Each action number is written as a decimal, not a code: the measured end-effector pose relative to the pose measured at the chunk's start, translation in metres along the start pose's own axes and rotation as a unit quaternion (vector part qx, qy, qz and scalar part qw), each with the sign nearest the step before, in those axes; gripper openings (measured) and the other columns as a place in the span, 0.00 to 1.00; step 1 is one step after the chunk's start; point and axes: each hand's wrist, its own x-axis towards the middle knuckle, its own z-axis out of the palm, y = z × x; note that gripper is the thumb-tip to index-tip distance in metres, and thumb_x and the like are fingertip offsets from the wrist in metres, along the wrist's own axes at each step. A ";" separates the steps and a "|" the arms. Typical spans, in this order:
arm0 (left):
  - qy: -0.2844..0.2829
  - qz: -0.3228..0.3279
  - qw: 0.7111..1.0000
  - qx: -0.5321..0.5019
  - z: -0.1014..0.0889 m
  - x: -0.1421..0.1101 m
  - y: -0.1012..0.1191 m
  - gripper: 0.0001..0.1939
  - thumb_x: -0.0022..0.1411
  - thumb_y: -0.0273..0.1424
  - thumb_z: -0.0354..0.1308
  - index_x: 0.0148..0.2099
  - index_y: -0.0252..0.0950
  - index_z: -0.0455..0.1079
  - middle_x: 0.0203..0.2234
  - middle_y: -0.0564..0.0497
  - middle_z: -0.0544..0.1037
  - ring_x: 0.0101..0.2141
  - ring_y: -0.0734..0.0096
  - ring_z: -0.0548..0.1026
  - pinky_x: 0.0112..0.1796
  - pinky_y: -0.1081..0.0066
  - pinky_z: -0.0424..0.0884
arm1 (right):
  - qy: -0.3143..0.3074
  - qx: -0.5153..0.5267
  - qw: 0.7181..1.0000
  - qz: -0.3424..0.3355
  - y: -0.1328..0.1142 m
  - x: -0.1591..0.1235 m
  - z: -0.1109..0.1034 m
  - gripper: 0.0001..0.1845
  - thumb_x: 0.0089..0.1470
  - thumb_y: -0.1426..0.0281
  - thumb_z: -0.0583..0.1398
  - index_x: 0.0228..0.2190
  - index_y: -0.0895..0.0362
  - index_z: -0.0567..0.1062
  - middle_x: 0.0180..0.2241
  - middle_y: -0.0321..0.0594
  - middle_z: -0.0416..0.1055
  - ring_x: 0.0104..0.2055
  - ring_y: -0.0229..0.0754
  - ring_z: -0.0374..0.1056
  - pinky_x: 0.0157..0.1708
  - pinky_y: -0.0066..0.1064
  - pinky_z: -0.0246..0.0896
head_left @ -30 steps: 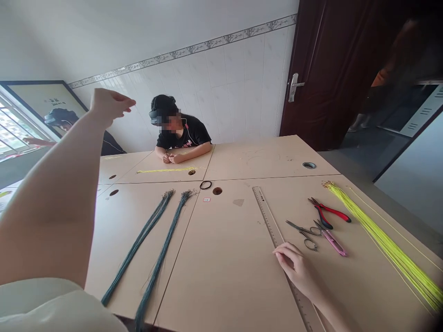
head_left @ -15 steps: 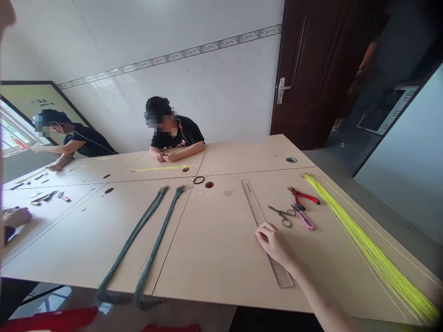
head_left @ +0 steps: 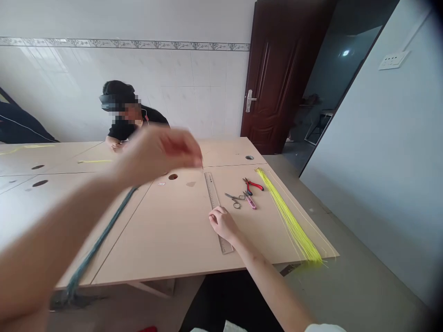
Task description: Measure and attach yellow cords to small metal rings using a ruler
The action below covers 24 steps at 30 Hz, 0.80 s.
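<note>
My left hand [head_left: 159, 157] is raised over the table, blurred, and touches nothing. Its forearm hides most of a long blue-green cord bundle [head_left: 97, 244]. My right hand [head_left: 223, 223] rests with curled fingers against the lower end of a metal ruler [head_left: 212, 198]. Up the table from it lie small steel scissors [head_left: 237, 199], red-handled pliers [head_left: 252, 185] and a pink-handled tool [head_left: 251, 202]. A long bundle of yellow-green cords [head_left: 290, 221] lies to the right, its tips at the table's edge.
A person in a headset [head_left: 121, 115] sits across the beige table [head_left: 166, 235], both hands together on it, with a yellow cord [head_left: 94, 161] in front. Round holes pierce the tabletop. A dark door [head_left: 273, 78] stands behind, and a pale wall [head_left: 367, 157] runs along the right.
My view has swung right and farther back from the table. My left hand has moved from the far left across the middle of the view. My right hand stays by the ruler.
</note>
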 end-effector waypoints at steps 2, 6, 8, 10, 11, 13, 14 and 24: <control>-0.058 -0.005 0.994 -0.092 0.046 -0.013 -0.015 0.04 0.60 0.28 0.58 0.35 0.30 0.70 0.30 0.52 0.74 0.30 0.74 0.73 0.32 0.70 0.73 | 0.004 -0.010 1.000 0.010 0.000 0.001 -0.003 0.11 0.60 0.66 0.55 0.41 0.58 0.71 0.43 0.42 0.69 0.42 0.40 0.68 0.42 0.38 0.67; -0.038 -0.055 0.964 -0.259 0.126 -0.002 -0.085 0.09 0.64 0.32 0.54 0.40 0.30 0.68 0.31 0.51 0.73 0.28 0.74 0.72 0.30 0.70 0.72 | 0.035 -0.056 0.996 0.065 0.015 0.005 -0.019 0.12 0.60 0.66 0.55 0.43 0.58 0.71 0.46 0.43 0.68 0.45 0.42 0.67 0.45 0.41 0.65; 0.002 -0.089 0.943 -0.320 0.146 0.011 -0.123 0.12 0.65 0.35 0.52 0.44 0.31 0.67 0.34 0.49 0.73 0.30 0.73 0.73 0.31 0.69 0.73 | 0.057 -0.088 0.988 0.112 0.033 0.007 -0.034 0.14 0.59 0.65 0.56 0.46 0.58 0.69 0.49 0.44 0.66 0.48 0.45 0.65 0.47 0.44 0.63; 0.032 -0.120 0.921 -0.368 0.155 0.019 -0.154 0.12 0.65 0.35 0.52 0.45 0.32 0.67 0.35 0.48 0.73 0.30 0.73 0.73 0.31 0.69 0.73 | 0.078 -0.122 0.975 0.170 0.056 0.011 -0.051 0.20 0.58 0.64 0.57 0.50 0.57 0.66 0.54 0.46 0.61 0.53 0.49 0.61 0.51 0.49 0.58; 0.044 -0.133 0.911 -0.389 0.157 0.021 -0.166 0.12 0.65 0.35 0.52 0.45 0.32 0.67 0.36 0.48 0.73 0.30 0.73 0.72 0.31 0.70 0.73 | 0.086 -0.136 0.967 0.199 0.069 0.014 -0.058 0.23 0.57 0.64 0.57 0.53 0.57 0.64 0.57 0.47 0.58 0.56 0.52 0.57 0.53 0.52 0.55; 0.060 -0.154 0.892 -0.421 0.159 0.020 -0.183 0.11 0.65 0.35 0.52 0.44 0.33 0.67 0.35 0.49 0.73 0.30 0.73 0.72 0.30 0.71 0.72 | 0.091 -0.157 0.952 0.247 0.093 0.021 -0.069 0.27 0.57 0.62 0.58 0.56 0.56 0.60 0.60 0.47 0.52 0.60 0.56 0.51 0.56 0.57 0.47; 0.063 -0.161 0.885 -0.433 0.160 0.019 -0.189 0.11 0.65 0.35 0.52 0.44 0.33 0.67 0.35 0.49 0.73 0.30 0.74 0.72 0.29 0.71 0.72 | 0.088 -0.162 0.947 0.264 0.103 0.025 -0.071 0.28 0.57 0.62 0.58 0.56 0.56 0.60 0.61 0.47 0.50 0.61 0.56 0.50 0.57 0.58 0.45; 0.016 -0.161 0.876 -0.453 0.179 0.009 -0.196 0.07 0.63 0.31 0.55 0.36 0.32 0.68 0.29 0.53 0.72 0.25 0.78 0.69 0.25 0.75 0.70 | 0.054 -0.157 0.942 0.292 0.100 0.067 -0.026 0.26 0.57 0.61 0.57 0.55 0.56 0.62 0.60 0.47 0.53 0.60 0.55 0.52 0.56 0.56 0.48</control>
